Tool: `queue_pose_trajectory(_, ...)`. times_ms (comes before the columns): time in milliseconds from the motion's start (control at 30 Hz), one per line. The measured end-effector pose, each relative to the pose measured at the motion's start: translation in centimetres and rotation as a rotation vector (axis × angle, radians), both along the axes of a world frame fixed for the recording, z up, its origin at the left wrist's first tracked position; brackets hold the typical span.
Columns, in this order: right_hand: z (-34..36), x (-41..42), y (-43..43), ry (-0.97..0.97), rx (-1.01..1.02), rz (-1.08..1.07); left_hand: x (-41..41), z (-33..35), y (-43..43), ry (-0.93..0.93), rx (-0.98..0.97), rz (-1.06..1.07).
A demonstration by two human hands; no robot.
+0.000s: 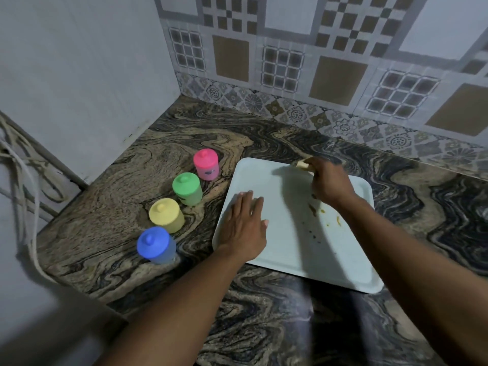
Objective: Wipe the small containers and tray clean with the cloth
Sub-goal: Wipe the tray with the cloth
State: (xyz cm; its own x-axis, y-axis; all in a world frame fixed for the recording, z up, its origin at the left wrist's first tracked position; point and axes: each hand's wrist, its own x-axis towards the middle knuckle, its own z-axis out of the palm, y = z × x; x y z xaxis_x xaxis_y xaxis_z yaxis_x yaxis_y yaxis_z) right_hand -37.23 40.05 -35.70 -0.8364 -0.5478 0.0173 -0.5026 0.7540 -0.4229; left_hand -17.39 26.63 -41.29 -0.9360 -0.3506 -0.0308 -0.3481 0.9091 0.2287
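Note:
A pale tray lies on the marbled counter, with brown and yellow smears near its right side. My left hand presses flat on the tray's left part, fingers straight. My right hand grips a small yellowish cloth at the tray's far edge; most of the cloth is hidden in the fist. Left of the tray stand a pink container, a green container, a yellow container and a blue container in a diagonal row, all lidded and upright.
The counter meets a patterned tiled wall behind and a plain wall on the left. A bundle of pale cords hangs past the counter's left edge.

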Motion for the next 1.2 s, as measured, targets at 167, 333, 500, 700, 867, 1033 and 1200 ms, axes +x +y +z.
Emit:
queue_pose_trajectory(167,-5.3,3.1,1.4,-0.059,0.110,0.101,-1.0,-1.8,0.3,-0.156,-0.013,-0.068)
queue_pose_trajectory(333,-7.1,12.0,5.5,0.063,-0.035,0.129,-0.9,-2.6,0.3,-0.137,-0.057,-0.049)
queue_pose_trajectory(500,-4.0,15.9,8.7,-0.174,-0.016,0.190,-0.9,-2.6,0.3,-0.151,-0.057,-0.053)
queue_pose_trajectory(700,0.9,4.5,6.4,-0.040,-0.208,-0.070,-0.9,-2.6,-0.1,-0.143,-0.059,-0.064)
queue_pose_trajectory(867,-3.0,-1.0,3.6,-0.105,0.046,-0.080,-0.8,-2.8,-1.4,-0.121,-0.044,-0.082)
queue_pose_trajectory(1033,-5.3,8.2,4.7,0.058,0.047,-0.018,-0.3,-2.8,-3.0,-0.106,-0.050,-0.112)
queue_pose_trajectory(1200,-3.7,18.0,8.3,-0.014,0.055,0.168,-0.3,-2.6,-3.0,-0.116,-0.061,-0.116)
